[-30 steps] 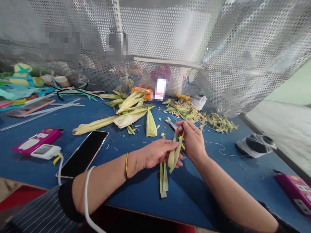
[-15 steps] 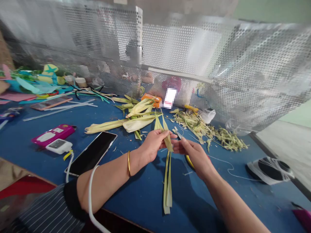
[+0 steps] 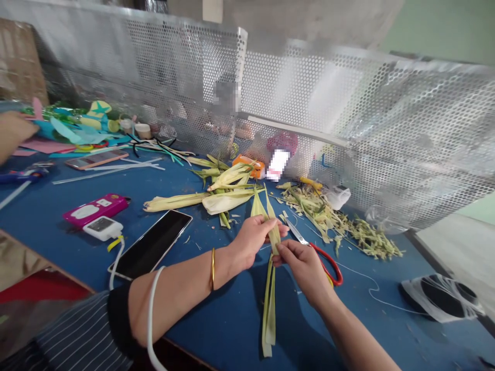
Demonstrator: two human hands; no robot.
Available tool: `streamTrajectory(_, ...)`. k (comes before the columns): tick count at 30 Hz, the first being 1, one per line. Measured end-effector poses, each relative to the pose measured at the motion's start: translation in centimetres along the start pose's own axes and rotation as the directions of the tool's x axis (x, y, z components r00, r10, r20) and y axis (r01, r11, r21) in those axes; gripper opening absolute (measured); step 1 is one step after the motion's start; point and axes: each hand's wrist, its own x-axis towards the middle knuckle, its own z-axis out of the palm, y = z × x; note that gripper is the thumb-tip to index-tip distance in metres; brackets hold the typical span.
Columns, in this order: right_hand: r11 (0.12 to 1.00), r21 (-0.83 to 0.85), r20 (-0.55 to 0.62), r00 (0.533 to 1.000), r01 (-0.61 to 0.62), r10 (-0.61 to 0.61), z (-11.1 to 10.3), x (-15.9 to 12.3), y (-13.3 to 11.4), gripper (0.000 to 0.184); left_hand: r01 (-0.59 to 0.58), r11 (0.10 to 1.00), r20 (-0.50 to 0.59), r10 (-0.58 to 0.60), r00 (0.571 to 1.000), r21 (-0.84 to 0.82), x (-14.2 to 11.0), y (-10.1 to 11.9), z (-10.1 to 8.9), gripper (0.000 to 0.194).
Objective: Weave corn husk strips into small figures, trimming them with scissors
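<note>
My left hand [image 3: 260, 236] pinches strips of pale green corn husk [image 3: 274, 234] between thumb and fingers. Just below it, my right hand [image 3: 303, 265] also grips the husk, thumb against fingertips. Long husk tails [image 3: 269, 314] hang down toward the table's front, and pointed husk ends rise above my left hand. Scissors with red and yellow handles [image 3: 327, 265] lie on the table behind my right hand, partly hidden by it. A pile of whole corn husks [image 3: 232, 200] sits beyond my left hand.
Husk scraps [image 3: 317, 214] are heaped at the back right, near a thread spool [image 3: 441, 299]. A black phone [image 3: 154, 245] and a magenta device [image 3: 96, 210] lie at left. A perforated metal screen [image 3: 294, 93] stands behind. Another person's hand [image 3: 15, 133] shows at far left.
My right hand has moved from beside the scissors' blades to the husk below my left hand and now grips it. The scissors' red handle has come into fuller view.
</note>
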Motion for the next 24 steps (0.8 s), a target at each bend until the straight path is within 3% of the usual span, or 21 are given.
streamTrajectory(4, 0.999, -0.025, 0.014, 1.0, 0.02, -0.02, 0.3, 0.0, 0.2, 0.045, 0.015, 0.989, 0.065, -0.005, 0.998, -0.149, 0.0, 0.0, -0.2, 0.016)
streamTrajectory(7, 0.996, -0.073, 0.066, 0.997, 0.048, -0.043, 0.6, -0.2, 0.4, 0.043, -0.021, 0.975, 0.029, 0.028, 0.999, -0.221, 0.0, 0.5, -0.2, 0.014)
streamTrajectory(11, 0.942, -0.278, 0.133, 0.979, 0.189, -0.157, 0.9, -0.8, 0.1, 0.035, -0.02, 0.96, -0.007, 0.018, 1.0, -0.278, 0.2, 1.4, -0.3, 0.015)
streamTrajectory(15, 0.87, -0.368, 0.211, 0.941, 0.328, -0.265, 0.3, -1.0, -0.7, 0.026, 0.011, 0.98, 0.067, 0.002, 0.998, -0.199, 0.0, 1.7, -0.3, 0.017)
streamTrajectory(18, 0.914, -0.28, 0.041, 0.955, 0.295, -0.295, -0.7, -0.5, -1.0, 0.022, 0.038, 0.999, 0.178, -0.035, 0.983, -0.016, -0.6, 1.5, -0.1, 0.021)
streamTrajectory(21, 0.986, -0.057, -0.182, 0.969, 0.158, -0.166, -1.4, 0.1, -0.9, 0.029, 0.071, 0.98, 0.295, -0.125, 0.947, 0.186, -1.5, 1.1, 0.2, 0.023)
streamTrajectory(24, 0.966, 0.251, -0.155, 0.988, 0.068, -0.029, -1.4, 0.4, -0.8, 0.03, 0.075, 0.941, 0.394, -0.21, 0.895, 0.331, -2.0, 0.7, 0.3, 0.025)
